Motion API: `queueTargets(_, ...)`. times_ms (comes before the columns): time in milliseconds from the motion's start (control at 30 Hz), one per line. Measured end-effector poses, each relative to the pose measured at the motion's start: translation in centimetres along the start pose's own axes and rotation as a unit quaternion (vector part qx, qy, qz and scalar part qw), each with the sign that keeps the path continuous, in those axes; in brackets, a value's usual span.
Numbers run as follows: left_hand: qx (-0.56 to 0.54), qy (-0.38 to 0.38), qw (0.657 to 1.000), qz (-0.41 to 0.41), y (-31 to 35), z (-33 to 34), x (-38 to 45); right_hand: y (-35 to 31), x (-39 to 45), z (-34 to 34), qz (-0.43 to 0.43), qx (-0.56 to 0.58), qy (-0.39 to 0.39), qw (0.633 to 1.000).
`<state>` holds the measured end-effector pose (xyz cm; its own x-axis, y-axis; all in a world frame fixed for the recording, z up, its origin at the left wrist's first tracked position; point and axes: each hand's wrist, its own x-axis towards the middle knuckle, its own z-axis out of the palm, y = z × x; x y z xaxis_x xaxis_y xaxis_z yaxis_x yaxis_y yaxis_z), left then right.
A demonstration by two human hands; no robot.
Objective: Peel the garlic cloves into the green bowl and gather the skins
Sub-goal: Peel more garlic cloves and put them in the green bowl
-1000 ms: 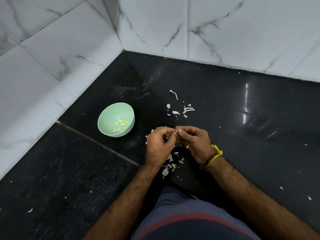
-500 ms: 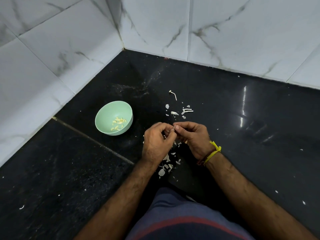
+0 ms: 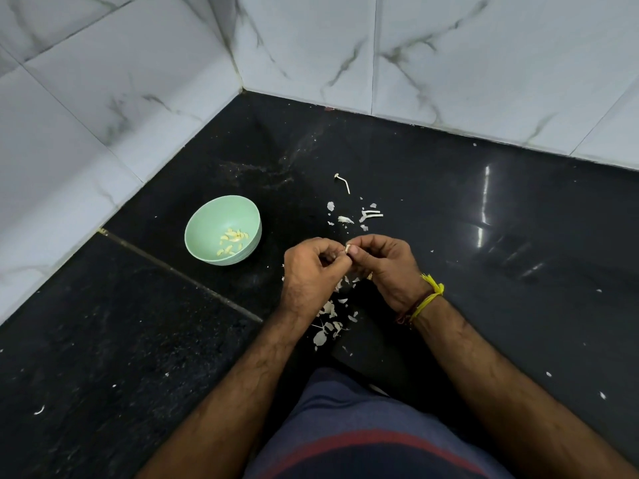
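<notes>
My left hand (image 3: 311,274) and my right hand (image 3: 383,267) meet fingertip to fingertip over the black counter, both pinching a small garlic clove (image 3: 348,249), of which only a pale tip shows. The green bowl (image 3: 207,219) stands to the left of my hands and holds several peeled yellowish cloves (image 3: 232,240). White skins (image 3: 328,319) lie scattered on the counter under and just below my hands. More skin bits and stem pieces (image 3: 363,216) lie beyond my hands.
The black stone counter (image 3: 484,271) runs into a corner of white marble wall tiles (image 3: 449,46) at the back and left. A bent garlic stem (image 3: 343,183) lies farther back. Small white flecks dot the counter. My blue-and-red clothing (image 3: 363,437) fills the lower middle.
Both hands stay together on the clove, with only small finger movements. The camera view has shifted slightly, so the bowl and hands sit a little higher in the frame.
</notes>
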<state>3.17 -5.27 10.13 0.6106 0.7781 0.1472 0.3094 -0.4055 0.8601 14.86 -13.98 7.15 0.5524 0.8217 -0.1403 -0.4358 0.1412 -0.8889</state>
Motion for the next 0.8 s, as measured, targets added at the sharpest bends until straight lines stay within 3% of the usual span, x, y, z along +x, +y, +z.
queueTargets(433, -0.146, -0.077, 0.979, -0.121, 1.7, -0.6, 1.7, -1.5, 1.4, -1.2, 0.030, 0.032, -0.092, 0.995)
queueTargets(567, -0.179, -0.064, 0.966, -0.175, 1.3, -0.5, 1.6, -1.1, 1.4, -1.1, 0.035, 0.051, -0.098, 0.993)
queueTargets(800, -0.126, -0.021, 0.980, -0.155, 1.5, -0.1, 1.6, -0.6, 1.5, -0.2, 0.039, 0.032, -0.023, 0.998)
